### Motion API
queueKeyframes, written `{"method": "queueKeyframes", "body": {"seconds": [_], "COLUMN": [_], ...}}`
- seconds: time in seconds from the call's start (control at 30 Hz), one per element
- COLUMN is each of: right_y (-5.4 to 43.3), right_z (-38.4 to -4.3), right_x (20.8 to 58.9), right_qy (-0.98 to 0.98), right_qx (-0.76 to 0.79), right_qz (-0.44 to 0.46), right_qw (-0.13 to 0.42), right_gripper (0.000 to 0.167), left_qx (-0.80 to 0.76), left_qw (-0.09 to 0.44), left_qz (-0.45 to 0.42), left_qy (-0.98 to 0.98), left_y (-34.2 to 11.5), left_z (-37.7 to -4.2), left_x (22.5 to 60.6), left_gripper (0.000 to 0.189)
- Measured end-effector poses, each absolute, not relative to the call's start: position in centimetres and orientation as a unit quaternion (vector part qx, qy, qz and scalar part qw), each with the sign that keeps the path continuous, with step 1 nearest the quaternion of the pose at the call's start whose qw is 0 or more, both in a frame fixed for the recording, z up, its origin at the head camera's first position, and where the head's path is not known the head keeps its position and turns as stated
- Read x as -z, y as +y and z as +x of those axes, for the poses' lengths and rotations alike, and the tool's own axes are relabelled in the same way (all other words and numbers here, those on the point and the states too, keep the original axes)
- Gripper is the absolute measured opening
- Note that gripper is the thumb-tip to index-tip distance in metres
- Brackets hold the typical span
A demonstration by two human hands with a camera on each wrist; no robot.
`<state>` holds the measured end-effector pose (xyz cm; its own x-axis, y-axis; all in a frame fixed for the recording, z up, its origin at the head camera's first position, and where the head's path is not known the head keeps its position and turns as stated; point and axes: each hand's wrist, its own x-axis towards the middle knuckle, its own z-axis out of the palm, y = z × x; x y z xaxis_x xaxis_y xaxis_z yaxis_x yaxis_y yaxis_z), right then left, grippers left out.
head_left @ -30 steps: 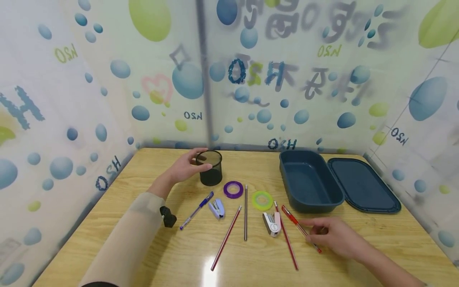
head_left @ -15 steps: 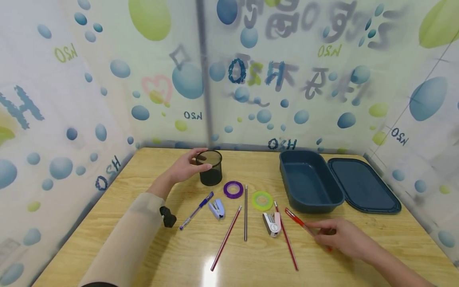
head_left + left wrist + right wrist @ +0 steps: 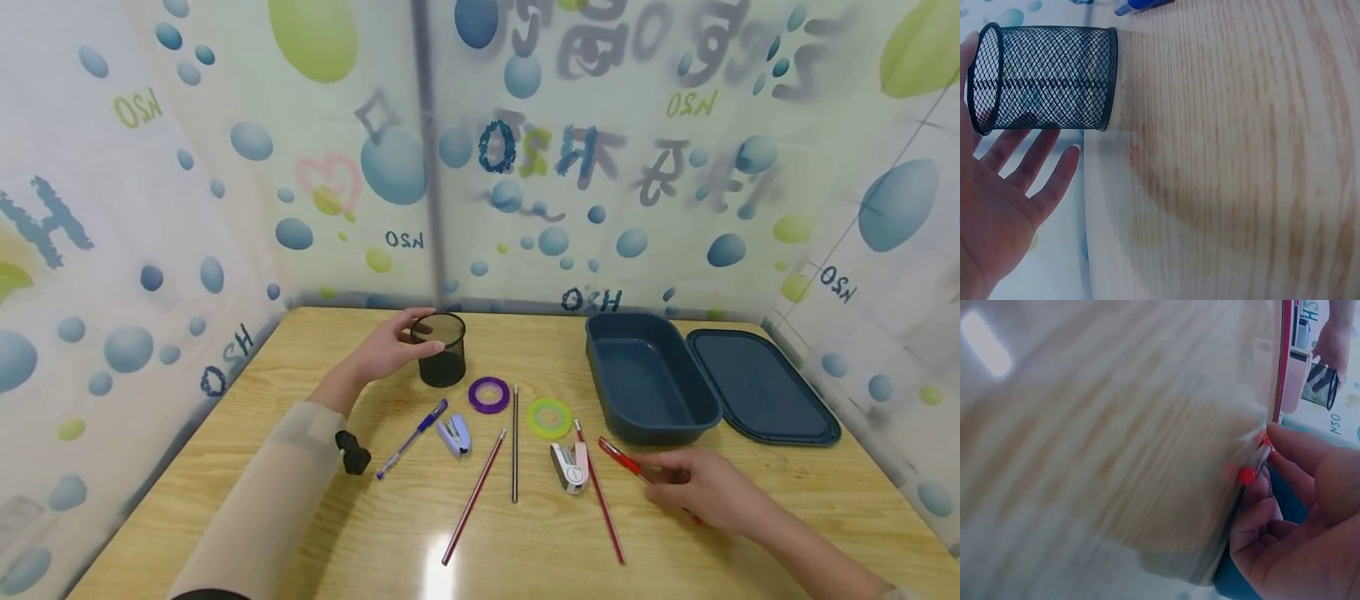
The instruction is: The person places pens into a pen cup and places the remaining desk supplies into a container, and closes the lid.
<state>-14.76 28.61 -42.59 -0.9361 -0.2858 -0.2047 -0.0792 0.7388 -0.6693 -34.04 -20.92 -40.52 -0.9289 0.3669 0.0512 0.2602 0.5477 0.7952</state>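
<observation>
Black mesh cup, near far edge of wood-grain bench; left hand curved round it, thumb in front. Red pen, toward bench's right edge, pinched in right hand. Bubble-printed walls beyond.

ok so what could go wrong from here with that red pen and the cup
The right grip pinches the red pen partway along, so it might swivel or slip. The left grip holds the mesh cup near its rim, so an uneven tug could tip it. A red pencil lies close to the red pen's far end and could get knocked.
</observation>
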Motion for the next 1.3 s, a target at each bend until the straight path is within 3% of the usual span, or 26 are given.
{"method": "queueKeyframes", "body": {"seconds": [0.43,0.87,1.3], "right_y": [27.5,28.0,26.8], "right_z": [-14.8,-14.2,-13.8], "right_x": [42.7,42.6,41.0], "right_qy": [0.934,0.946,0.934], "right_qx": [0.323,0.287,0.328], "right_qz": [-0.078,-0.118,-0.119], "right_qw": [0.128,0.095,0.077], "right_gripper": [0.042,0.037,0.037], "left_qx": [-0.446,-0.445,-0.441], "left_qw": [0.055,0.055,0.056], "left_qz": [0.185,0.184,0.179], "left_qy": [0.874,0.875,0.878], "left_y": [-20.8,-20.8,-20.9], "left_z": [-34.2,-34.1,-34.0], "left_x": [40.8,40.7,40.6], "left_gripper": [0.078,0.078,0.079]}}
